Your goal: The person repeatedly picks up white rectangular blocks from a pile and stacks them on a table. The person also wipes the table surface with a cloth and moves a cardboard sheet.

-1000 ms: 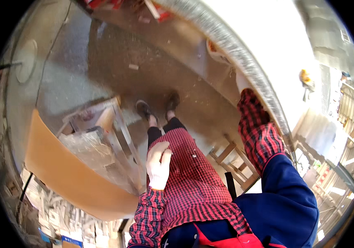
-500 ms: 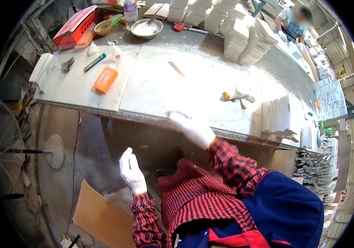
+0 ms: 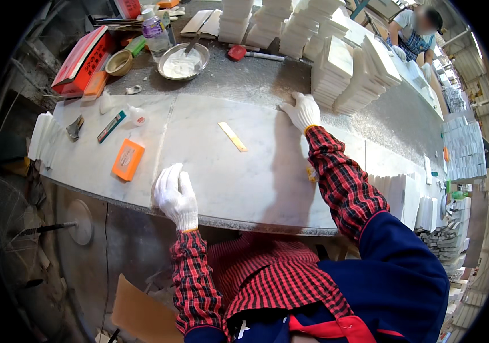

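My left hand [image 3: 176, 195], in a white knit glove, rests at the front edge of the white marble slab [image 3: 204, 183] with its fingers stretched forward, holding nothing. An orange box [image 3: 128, 160] lies just beyond it to the left. Reaching far across the table, my right hand [image 3: 302, 111], also gloved, has its thumb and fingers apart and nothing visible in them. It is nearest to a stack of thin white tiles [image 3: 332, 71]; whether its fingertips touch the tabletop I cannot tell. Between the hands lies a thin pale strip [image 3: 233, 136]. My right sleeve mostly covers the gloves lying on the table.
At the back stand a metal bowl [image 3: 194, 67] of white paste or powder, a plastic bottle [image 3: 154, 33], a red-headed tool [image 3: 237, 53] and more tile stacks [image 3: 236, 20]. Upright tiles [image 3: 396, 197] stand right. A fan [image 3: 13, 211] is at left. Another person [image 3: 413, 31] works far right.
Both hands have moved forward from the front of the table. My left hand has come up to the slab's edge; my right has reached far across toward the tile stacks. The view has shifted.
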Action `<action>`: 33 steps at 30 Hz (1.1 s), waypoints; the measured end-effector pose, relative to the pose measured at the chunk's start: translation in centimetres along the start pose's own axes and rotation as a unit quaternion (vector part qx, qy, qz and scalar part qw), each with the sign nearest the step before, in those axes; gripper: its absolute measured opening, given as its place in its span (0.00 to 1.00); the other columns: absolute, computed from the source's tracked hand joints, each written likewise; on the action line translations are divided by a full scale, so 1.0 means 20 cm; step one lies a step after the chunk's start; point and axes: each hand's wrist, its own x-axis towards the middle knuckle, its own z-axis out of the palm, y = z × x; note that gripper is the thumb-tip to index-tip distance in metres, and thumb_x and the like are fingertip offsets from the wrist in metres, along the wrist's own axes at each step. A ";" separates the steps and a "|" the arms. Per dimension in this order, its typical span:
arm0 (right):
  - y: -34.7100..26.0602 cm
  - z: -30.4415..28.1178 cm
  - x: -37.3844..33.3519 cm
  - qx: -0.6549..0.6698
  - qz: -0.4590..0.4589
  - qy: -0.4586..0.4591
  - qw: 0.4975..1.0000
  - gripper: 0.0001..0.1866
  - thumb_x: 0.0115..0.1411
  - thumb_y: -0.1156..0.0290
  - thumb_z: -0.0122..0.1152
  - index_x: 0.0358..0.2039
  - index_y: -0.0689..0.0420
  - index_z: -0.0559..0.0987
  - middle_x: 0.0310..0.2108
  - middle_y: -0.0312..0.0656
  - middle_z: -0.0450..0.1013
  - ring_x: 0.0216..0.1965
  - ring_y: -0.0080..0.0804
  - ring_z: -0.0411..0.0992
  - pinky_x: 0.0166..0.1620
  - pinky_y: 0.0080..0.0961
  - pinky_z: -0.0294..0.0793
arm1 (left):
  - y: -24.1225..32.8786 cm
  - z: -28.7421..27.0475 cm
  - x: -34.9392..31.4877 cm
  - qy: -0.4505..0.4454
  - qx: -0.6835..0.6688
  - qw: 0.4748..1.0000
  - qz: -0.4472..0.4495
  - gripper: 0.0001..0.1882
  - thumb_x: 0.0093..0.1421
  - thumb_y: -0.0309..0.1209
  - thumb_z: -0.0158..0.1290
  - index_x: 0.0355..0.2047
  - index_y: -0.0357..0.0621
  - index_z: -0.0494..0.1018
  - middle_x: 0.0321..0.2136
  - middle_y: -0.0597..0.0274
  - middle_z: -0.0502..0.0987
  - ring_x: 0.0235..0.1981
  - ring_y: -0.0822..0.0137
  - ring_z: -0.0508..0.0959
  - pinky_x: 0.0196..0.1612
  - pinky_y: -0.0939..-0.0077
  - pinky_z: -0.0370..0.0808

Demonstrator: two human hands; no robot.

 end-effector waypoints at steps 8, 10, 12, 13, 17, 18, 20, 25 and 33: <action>-0.06 0.05 0.02 0.058 -0.058 0.062 0.995 0.21 0.56 0.57 0.67 0.46 0.56 0.84 0.42 0.60 0.76 0.46 0.58 0.76 0.49 0.47 0.77 | 0.04 0.02 0.01 -0.006 0.038 0.999 0.000 0.09 0.62 0.27 0.60 0.41 0.39 0.83 0.41 0.53 0.84 0.46 0.53 0.81 0.54 0.59 0.76; -0.08 0.05 0.05 0.063 -0.082 0.086 0.991 0.17 0.58 0.61 0.64 0.45 0.54 0.85 0.39 0.58 0.77 0.44 0.57 0.77 0.47 0.47 0.77 | 0.05 0.03 0.02 -0.008 0.038 0.999 -0.004 0.09 0.62 0.27 0.60 0.41 0.40 0.83 0.42 0.54 0.84 0.47 0.53 0.81 0.54 0.59 0.75; -0.02 0.08 0.06 0.074 -0.111 0.081 0.988 0.15 0.59 0.62 0.62 0.44 0.53 0.85 0.38 0.56 0.77 0.43 0.55 0.77 0.47 0.46 0.77 | 0.04 0.02 0.02 -0.008 0.043 0.999 -0.008 0.09 0.62 0.27 0.60 0.42 0.40 0.83 0.42 0.54 0.84 0.47 0.54 0.81 0.55 0.59 0.75; -0.02 0.07 0.08 0.081 -0.130 0.081 0.985 0.14 0.60 0.63 0.61 0.44 0.52 0.85 0.37 0.54 0.78 0.42 0.55 0.77 0.47 0.46 0.77 | 0.03 0.01 0.01 -0.009 0.043 0.999 -0.002 0.09 0.62 0.27 0.60 0.42 0.40 0.83 0.42 0.54 0.84 0.47 0.54 0.81 0.55 0.59 0.75; 0.02 0.03 0.10 0.028 -0.159 0.044 0.986 0.10 0.63 0.66 0.57 0.40 0.52 0.85 0.37 0.52 0.78 0.41 0.53 0.78 0.45 0.45 0.78 | 0.01 0.01 0.01 -0.010 0.044 0.999 0.013 0.09 0.61 0.26 0.59 0.42 0.40 0.83 0.42 0.54 0.84 0.47 0.53 0.81 0.54 0.59 0.75; 0.02 0.03 0.10 0.023 -0.160 0.048 0.986 0.10 0.63 0.67 0.57 0.39 0.53 0.85 0.37 0.52 0.78 0.41 0.53 0.78 0.45 0.45 0.78 | 0.01 0.02 0.01 -0.008 0.044 0.999 0.016 0.09 0.61 0.26 0.59 0.42 0.40 0.83 0.42 0.53 0.84 0.47 0.53 0.81 0.54 0.59 0.75; 0.00 0.04 0.08 0.001 -0.149 0.045 0.988 0.09 0.64 0.68 0.56 0.37 0.53 0.84 0.38 0.52 0.79 0.40 0.54 0.79 0.43 0.45 0.79 | 0.01 0.01 0.02 -0.010 0.044 0.999 0.021 0.09 0.61 0.26 0.59 0.42 0.40 0.83 0.42 0.53 0.84 0.47 0.52 0.81 0.54 0.58 0.76; 0.01 0.09 0.10 -0.048 -0.137 0.064 0.987 0.08 0.63 0.69 0.57 0.37 0.52 0.84 0.37 0.53 0.79 0.40 0.54 0.80 0.42 0.43 0.80 | 0.00 0.01 0.01 -0.009 0.044 0.999 0.020 0.09 0.60 0.26 0.59 0.41 0.40 0.83 0.41 0.54 0.84 0.46 0.52 0.81 0.54 0.58 0.76; -0.02 0.08 0.06 0.011 -0.092 0.035 0.995 0.11 0.66 0.67 0.54 0.38 0.58 0.83 0.39 0.59 0.79 0.40 0.55 0.80 0.44 0.45 0.80 | -0.02 -0.01 -0.01 0.007 0.051 0.998 0.030 0.08 0.60 0.26 0.59 0.40 0.41 0.83 0.41 0.55 0.84 0.46 0.53 0.82 0.53 0.58 0.76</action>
